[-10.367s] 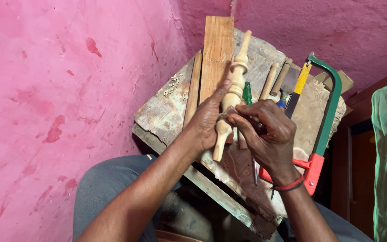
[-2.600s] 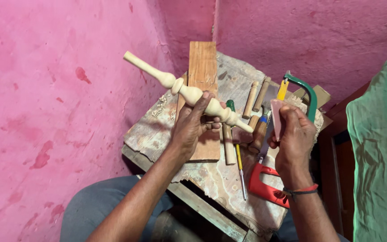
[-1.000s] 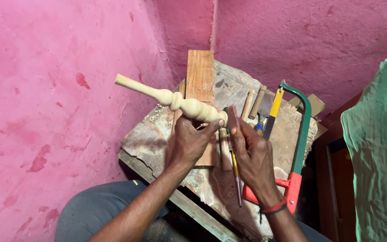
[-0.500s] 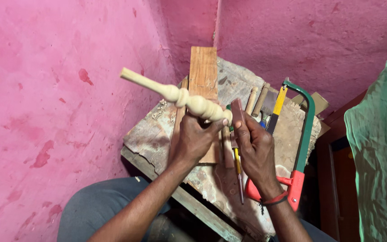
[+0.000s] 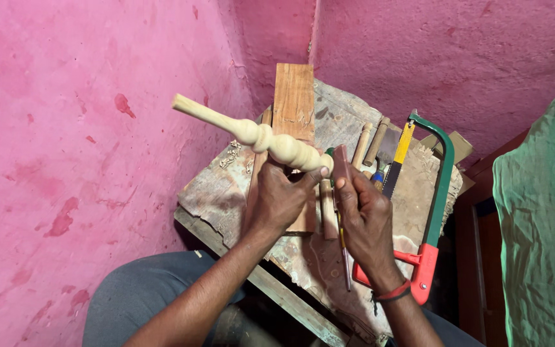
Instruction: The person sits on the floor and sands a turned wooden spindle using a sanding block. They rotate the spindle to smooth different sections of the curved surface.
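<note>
My left hand (image 5: 282,198) grips a pale turned wooden spindle (image 5: 252,133) near its thick end, holding it lifted above the bench with the thin end pointing up and to the left. My right hand (image 5: 362,215) presses a small brown piece of sandpaper (image 5: 341,166) against the spindle's near end, right beside my left thumb. Both hands hover over a worn wooden workbench (image 5: 226,186).
On the bench lie a brown plank (image 5: 293,106), a green-framed hacksaw with a red handle (image 5: 437,205), several wooden-handled tools (image 5: 370,142) and a screwdriver (image 5: 343,247). Pink walls close in at left and behind. A green cloth (image 5: 541,212) hangs at right.
The spindle has tilted slightly, its thin end dipping lower and shifting left. Both hands stay together at its thick end, the right hand keeping the sandpaper against the wood.
</note>
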